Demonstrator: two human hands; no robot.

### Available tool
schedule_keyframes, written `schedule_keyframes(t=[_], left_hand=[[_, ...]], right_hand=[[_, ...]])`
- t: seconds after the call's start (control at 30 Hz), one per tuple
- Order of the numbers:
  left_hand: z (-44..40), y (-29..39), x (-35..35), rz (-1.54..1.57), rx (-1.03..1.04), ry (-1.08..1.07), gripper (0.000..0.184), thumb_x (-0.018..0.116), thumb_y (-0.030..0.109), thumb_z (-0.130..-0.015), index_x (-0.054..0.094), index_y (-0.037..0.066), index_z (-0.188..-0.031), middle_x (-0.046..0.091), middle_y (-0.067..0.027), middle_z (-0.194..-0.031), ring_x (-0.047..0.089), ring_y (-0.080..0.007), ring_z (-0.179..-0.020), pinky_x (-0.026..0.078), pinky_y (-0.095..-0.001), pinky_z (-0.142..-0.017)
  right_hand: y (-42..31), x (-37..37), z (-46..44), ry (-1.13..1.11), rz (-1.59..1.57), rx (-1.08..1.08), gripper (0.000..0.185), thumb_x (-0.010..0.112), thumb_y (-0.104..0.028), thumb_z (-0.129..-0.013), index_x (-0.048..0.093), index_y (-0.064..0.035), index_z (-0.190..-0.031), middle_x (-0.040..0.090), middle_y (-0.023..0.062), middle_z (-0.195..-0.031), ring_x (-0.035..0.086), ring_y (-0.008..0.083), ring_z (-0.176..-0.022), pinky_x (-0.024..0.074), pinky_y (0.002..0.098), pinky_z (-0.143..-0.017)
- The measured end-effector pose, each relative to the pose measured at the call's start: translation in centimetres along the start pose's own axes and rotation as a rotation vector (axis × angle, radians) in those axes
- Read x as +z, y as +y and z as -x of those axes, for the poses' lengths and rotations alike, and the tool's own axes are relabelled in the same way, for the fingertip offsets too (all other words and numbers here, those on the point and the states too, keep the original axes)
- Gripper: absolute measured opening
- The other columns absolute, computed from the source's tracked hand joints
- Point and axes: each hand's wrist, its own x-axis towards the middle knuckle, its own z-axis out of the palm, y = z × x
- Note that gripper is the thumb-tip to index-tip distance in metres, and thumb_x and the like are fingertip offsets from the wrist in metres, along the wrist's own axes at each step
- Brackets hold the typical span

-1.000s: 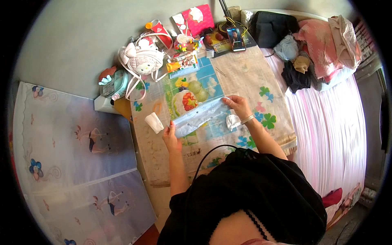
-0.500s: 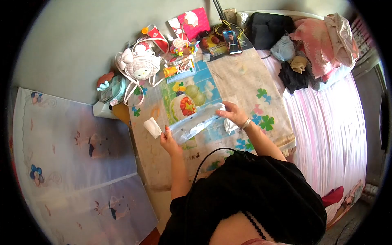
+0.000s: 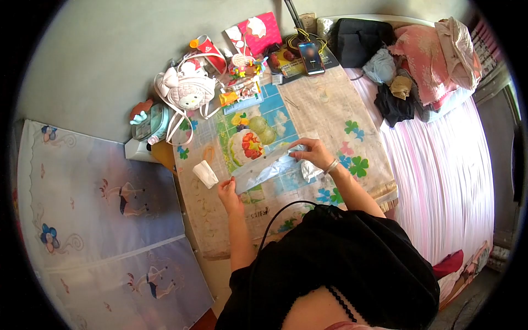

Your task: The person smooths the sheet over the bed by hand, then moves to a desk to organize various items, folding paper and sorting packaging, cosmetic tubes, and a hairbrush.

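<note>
A translucent, pale blue plastic sheet [image 3: 265,169] is stretched at a slant above the table, between my two hands. My left hand [image 3: 228,192] pinches its lower left end. At its upper right end my right hand [image 3: 311,152] grips it between thumb and fingers. Just left of my left hand lies a folded white tissue [image 3: 205,174]. A crumpled white piece [image 3: 311,171] rests on the table below my right hand.
On the table [image 3: 330,104], a white kitty bag [image 3: 190,94], a red cup [image 3: 212,52], small toys and a phone [image 3: 312,58] stand along the back. A bed [image 3: 440,170] with clothes [image 3: 429,63] is at the right, a patterned cover [image 3: 110,203] at the left.
The view has shifted slightly. The plastic sheet has turned and creased between my hands, and both hands have moved a little lower. The phone's screen picture has changed.
</note>
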Motion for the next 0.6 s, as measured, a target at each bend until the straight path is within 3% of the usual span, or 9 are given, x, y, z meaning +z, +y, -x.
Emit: schedule_keyframes(t=[0.03, 0.1, 0.27, 0.37, 0.43, 0.5, 0.6], left_hand=[[0.4, 0.5, 0.2, 0.001, -0.059, 0.033, 0.013, 0.054, 0.008, -0.078, 0.049, -0.001, -0.086, 0.056, -0.0100, -0.088, 0.053, -0.0150, -0.079, 0.042, -0.0265, -0.072], [0.8, 1.3, 0.6, -0.038, -0.128, -0.004, 0.013, 0.055, 0.008, -0.078, 0.049, 0.000, -0.085, 0.055, -0.0098, -0.089, 0.053, -0.0151, -0.079, 0.042, -0.0267, -0.071], [0.5, 0.6, 0.5, -0.038, -0.268, -0.114, 0.018, 0.058, 0.007, -0.076, 0.049, 0.000, -0.089, 0.055, -0.0073, -0.089, 0.052, -0.0150, -0.081, 0.040, -0.0255, -0.073], [0.4, 0.2, 0.9, 0.057, -0.093, -0.198, 0.019, 0.060, 0.012, -0.076, 0.052, 0.000, -0.088, 0.054, -0.0056, -0.084, 0.052, -0.0158, -0.077, 0.041, -0.0290, -0.069], [0.9, 1.1, 1.3, 0.010, 0.101, -0.083, 0.025, 0.058, 0.008, -0.076, 0.053, -0.002, -0.098, 0.055, -0.0045, -0.088, 0.048, -0.0116, -0.084, 0.036, -0.0242, -0.079], [0.6, 1.8, 1.1, 0.029, 0.072, -0.091, 0.028, 0.058, 0.008, -0.075, 0.052, -0.002, -0.101, 0.054, -0.0049, -0.092, 0.048, -0.0116, -0.084, 0.036, -0.0246, -0.079], [0.7, 2.4, 1.4, 0.027, 0.074, -0.086, 0.033, 0.059, 0.008, -0.075, 0.051, -0.003, -0.105, 0.053, -0.0056, -0.098, 0.048, -0.0119, -0.085, 0.035, -0.0251, -0.080]], right_hand=[[0.2, 0.1, 0.0, -0.001, 0.000, 0.001, 0.023, 0.067, -0.014, -0.069, 0.060, -0.0050, -0.089, 0.059, 0.0020, -0.076, 0.053, 0.0073, -0.062, 0.0419, 0.0200, -0.054], [0.4, 0.3, 0.0, 0.071, 0.048, -0.017, 0.018, 0.067, -0.017, -0.069, 0.063, -0.0043, -0.081, 0.057, 0.0024, -0.071, 0.050, 0.0063, -0.057, 0.0388, 0.0206, -0.050], [0.1, 0.7, -0.1, 0.090, 0.019, -0.054, 0.018, 0.068, -0.018, -0.069, 0.063, -0.0036, -0.079, 0.056, 0.0033, -0.069, 0.051, 0.0075, -0.057, 0.0397, 0.0219, -0.051], [0.3, 0.8, -0.2, 0.123, 0.053, -0.100, 0.020, 0.067, -0.020, -0.070, 0.062, -0.0031, -0.079, 0.056, 0.0044, -0.070, 0.052, 0.0089, -0.058, 0.0405, 0.0231, -0.052], [0.3, 0.9, -0.1, 0.147, 0.066, -0.119, 0.021, 0.066, -0.021, -0.070, 0.062, -0.0029, -0.080, 0.056, 0.0050, -0.071, 0.052, 0.0098, -0.060, 0.0411, 0.0238, -0.053], [0.2, 1.2, 0.1, 0.224, 0.140, 0.058, 0.021, 0.066, -0.020, -0.071, 0.062, -0.0030, -0.082, 0.056, 0.0054, -0.074, 0.053, 0.0109, -0.063, 0.0421, 0.0251, -0.056], [0.5, 2.0, -0.2, 0.336, 0.217, -0.112, 0.023, 0.066, -0.022, -0.071, 0.062, -0.0015, -0.081, 0.057, 0.0040, -0.071, 0.053, 0.0110, -0.061, 0.0429, 0.0257, -0.056]])
